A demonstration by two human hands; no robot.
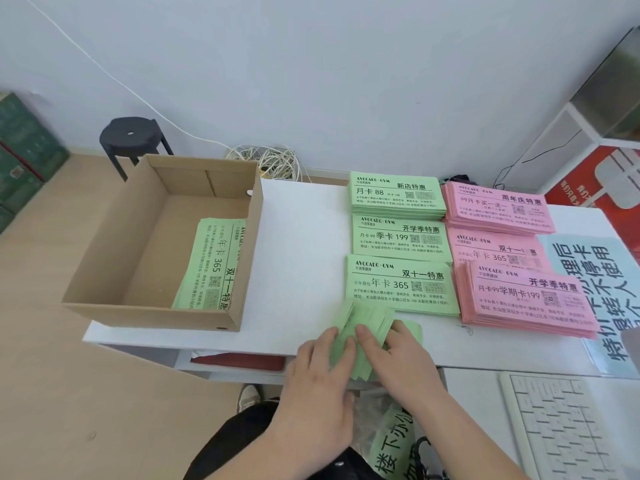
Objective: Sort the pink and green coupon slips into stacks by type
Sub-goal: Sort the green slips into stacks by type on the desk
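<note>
Nearest, the left hand (320, 372) and right hand (401, 355) together grip a loose, fanned bundle of thin green paper coupon slips (372, 322) between them. Judged light, limp, prone to sliding; pinch the squared edges. Just beyond the fingers lie sorted green paper stacks (398, 289); beyond-right, pink paper stacks (526, 299).

The left hand (318, 386) and right hand (398, 362) together hold a blurred bundle of green slips (369, 318) at the tabletop's (298, 258) near edge.
</note>
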